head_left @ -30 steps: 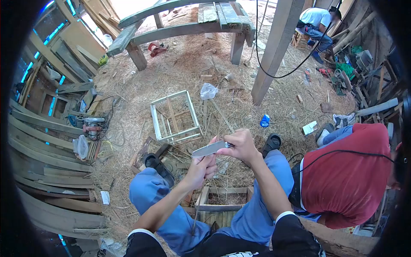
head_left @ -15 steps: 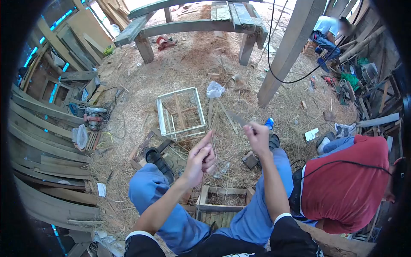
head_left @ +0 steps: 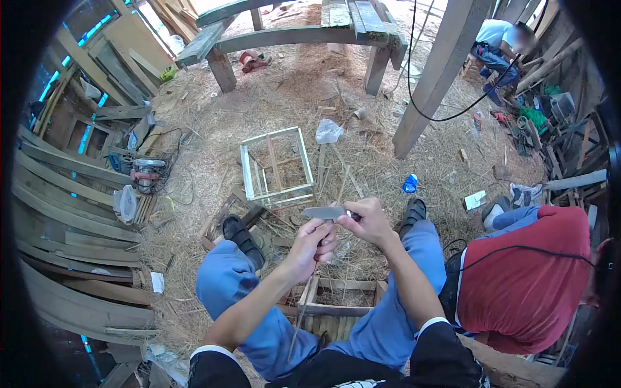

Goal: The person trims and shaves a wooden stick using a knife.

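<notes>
In front of my knees, my right hand [head_left: 367, 223] is closed around the handle of a knife [head_left: 323, 212]. Its blade points left and lies just above the fingers of my left hand, close to or touching them; I cannot tell which. My left hand [head_left: 312, 247] is closed on a thin wooden stick [head_left: 299, 326], whose lower length slants down toward my lap. The stick's upper end is mostly hidden by the fingers and the blade. Below both hands, a wooden frame [head_left: 343, 311] stands between my legs.
A pale box-shaped wooden frame [head_left: 246, 169] stands ahead on the straw-covered floor. At right a person in a red shirt [head_left: 527, 278] bends close by; another person [head_left: 495, 48] sits farther back. A post [head_left: 440, 84] and workbench [head_left: 278, 41] rise ahead. Planks [head_left: 71, 223] line the left.
My right hand has moved down and left, bringing the knife over my left hand. The stick now slants down toward my lap. The head view has shifted slightly.
</notes>
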`<state>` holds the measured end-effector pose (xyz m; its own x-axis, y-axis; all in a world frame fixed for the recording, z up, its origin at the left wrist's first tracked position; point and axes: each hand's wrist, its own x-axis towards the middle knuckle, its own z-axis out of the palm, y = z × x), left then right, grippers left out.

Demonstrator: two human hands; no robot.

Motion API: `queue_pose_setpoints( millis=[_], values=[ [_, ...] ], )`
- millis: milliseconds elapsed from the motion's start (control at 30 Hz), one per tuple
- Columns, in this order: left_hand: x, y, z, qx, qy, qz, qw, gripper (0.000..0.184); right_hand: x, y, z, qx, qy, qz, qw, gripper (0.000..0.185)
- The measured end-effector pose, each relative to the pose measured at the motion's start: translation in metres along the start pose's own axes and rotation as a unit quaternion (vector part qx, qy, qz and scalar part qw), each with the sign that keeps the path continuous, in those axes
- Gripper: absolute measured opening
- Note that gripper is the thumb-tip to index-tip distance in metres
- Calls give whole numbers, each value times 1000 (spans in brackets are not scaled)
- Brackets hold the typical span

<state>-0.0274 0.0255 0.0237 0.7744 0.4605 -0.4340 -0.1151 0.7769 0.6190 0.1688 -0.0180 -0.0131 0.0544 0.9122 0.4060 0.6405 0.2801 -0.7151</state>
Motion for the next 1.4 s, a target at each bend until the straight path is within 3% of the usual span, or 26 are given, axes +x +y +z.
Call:
queue_pose_setpoints(
  millis=[233, 333, 400, 467, 667, 967, 1067, 1133, 1200, 1300, 1400],
  values=[
    [-7, -10, -4, 49, -6, -9, 999, 13, 0, 3, -12, -56, 2, -109, 992, 37],
    [-19, -16, 8, 55, -22, -12, 998, 32, -1, 19, -25, -135, 85, -99, 982, 40],
    [-21, -16, 13, 74, -45, -14, 996, 54, -1, 25, -36, -141, 117, -43, 982, 43],
    [-15, -18, 12, 85, -32, 9, 996, 52, 0, 22, -39, -119, 122, 13, 985, 44],
    [-6, -8, 1, 96, 4, 31, 995, 54, -10, 7, -3, -48, -8, -39, 998, 41],
    [-17, -12, -2, 116, 11, 3, 993, 53, -7, 11, -5, -101, -15, -117, 988, 42],
    [-24, -9, 3, 137, 5, 9, 991, 52, -9, 21, -6, -126, 43, -114, 985, 43],
    [-31, -12, 6, 142, -37, -4, 989, 52, -10, 40, -23, -66, 154, 92, 981, 46],
    [-38, -32, 11, 127, -109, -41, 985, 51, -3, 54, -53, -140, 198, 227, 943, 46],
    [-9, -34, -3, 148, -13, 74, 986, 50, -4, 46, -50, -140, 158, 160, 964, 45],
    [-6, 1, -9, 98, 38, 80, 991, 50, -18, 28, -28, -131, 102, 108, 980, 46]
  ],
)
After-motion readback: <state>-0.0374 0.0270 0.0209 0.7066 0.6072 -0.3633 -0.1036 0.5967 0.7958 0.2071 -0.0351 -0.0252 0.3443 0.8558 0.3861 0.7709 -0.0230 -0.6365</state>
